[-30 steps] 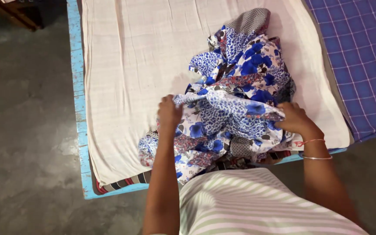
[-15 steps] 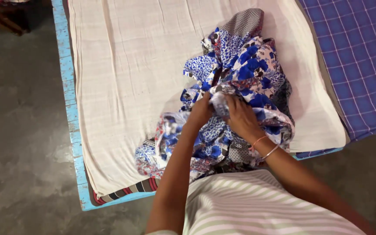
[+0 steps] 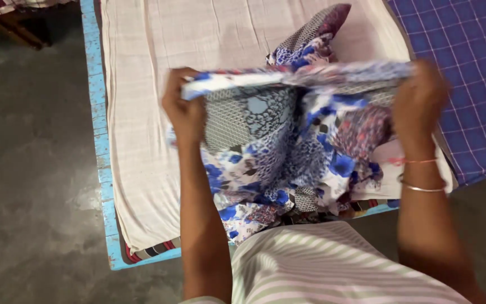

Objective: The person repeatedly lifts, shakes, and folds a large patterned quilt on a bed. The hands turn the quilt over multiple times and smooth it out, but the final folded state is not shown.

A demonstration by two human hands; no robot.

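Observation:
A blue, white and dark-red floral patterned cloth (image 3: 288, 141) is lifted off the bed and stretched between my hands. My left hand (image 3: 182, 107) grips its upper left edge, and my right hand (image 3: 420, 98) grips its upper right edge; that wrist wears a thin bangle and a red thread. The cloth hangs down from the stretched top edge toward my striped shirt (image 3: 333, 264), and one end trails back onto the bed near the top.
A cream sheet (image 3: 147, 112) covers the bed, which has a blue painted frame (image 3: 99, 141). A blue checked cloth (image 3: 468, 67) lies on the right side. Grey concrete floor (image 3: 29, 169) lies to the left, with dark wooden furniture (image 3: 12, 17) at top left.
My hands were together at the middle of the bunched cloth; they have moved apart and upward, lifting the cloth and pulling its top edge taut.

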